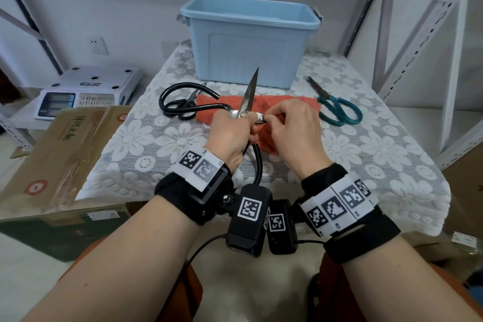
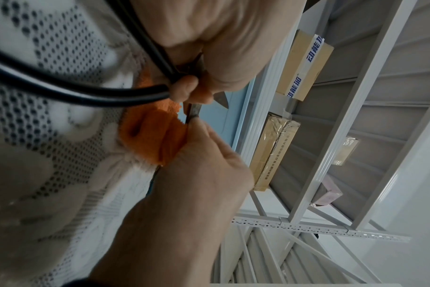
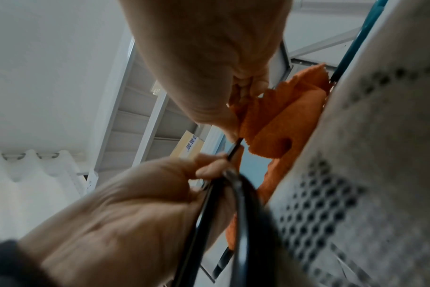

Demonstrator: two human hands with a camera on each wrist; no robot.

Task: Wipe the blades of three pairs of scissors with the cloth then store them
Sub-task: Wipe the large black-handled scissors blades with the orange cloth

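My left hand (image 1: 235, 133) grips the large black-handled scissors (image 1: 249, 94) at the pivot, above the table. They stand spread, with one blade pointing up toward the blue bin (image 1: 251, 36). The other blade runs right into my right hand (image 1: 287, 123), which pinches the orange cloth (image 1: 282, 100) around it. In the left wrist view the black handle loops (image 2: 86, 93) curve past the cloth (image 2: 155, 136). In the right wrist view the cloth (image 3: 282, 120) bunches under the right fingers (image 3: 248, 85). Small black scissors (image 1: 187, 103) lie at the left and green-handled scissors (image 1: 337, 108) at the right.
A white lace cloth covers the table (image 1: 366, 154). To the left, a weighing scale (image 1: 86, 91) sits on a low shelf and a cardboard box (image 1: 62, 154) stands beside the table. Grey metal shelving uprights (image 1: 418, 34) rise at the right.
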